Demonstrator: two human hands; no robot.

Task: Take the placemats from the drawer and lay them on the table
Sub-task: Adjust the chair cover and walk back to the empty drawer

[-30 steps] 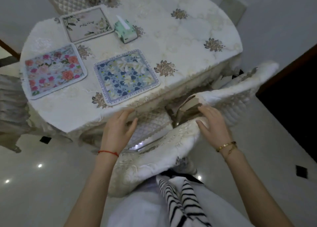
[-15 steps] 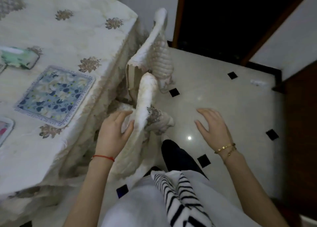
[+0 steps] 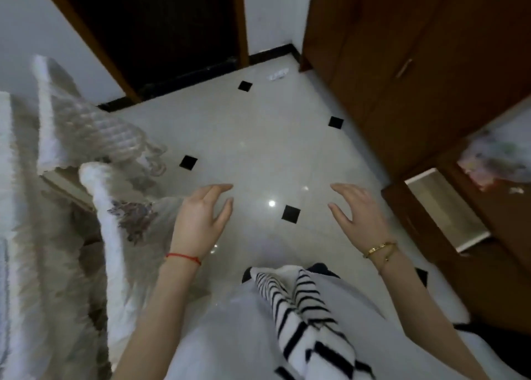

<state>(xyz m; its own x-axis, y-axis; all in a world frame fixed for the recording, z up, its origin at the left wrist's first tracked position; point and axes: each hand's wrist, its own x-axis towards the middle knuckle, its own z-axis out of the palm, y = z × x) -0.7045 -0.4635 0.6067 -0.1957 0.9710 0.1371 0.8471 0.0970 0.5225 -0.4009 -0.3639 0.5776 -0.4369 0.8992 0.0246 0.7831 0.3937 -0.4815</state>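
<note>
My left hand [image 3: 201, 216] and my right hand [image 3: 359, 213] hover empty over the pale tiled floor, fingers relaxed and spread. At the right an open drawer [image 3: 442, 207] juts out of a brown wooden cabinet, its pale inside showing. A floral sheet, perhaps a placemat [image 3: 497, 158], lies blurred on the cabinet top above it. The table's white cloth edge [image 3: 5, 178] shows only at the far left; the placemats on it are out of view.
Two white-covered chairs [image 3: 109, 207] stand close at my left. A dark doorway [image 3: 161, 29] lies ahead, and tall brown cabinet doors [image 3: 416, 49] fill the upper right. The glossy floor [image 3: 258, 138] has small black inset tiles.
The view has swung right, away from the table with its placemats toward the cabinet. My left hand has let go of the chair cover; both hands now hang free.
</note>
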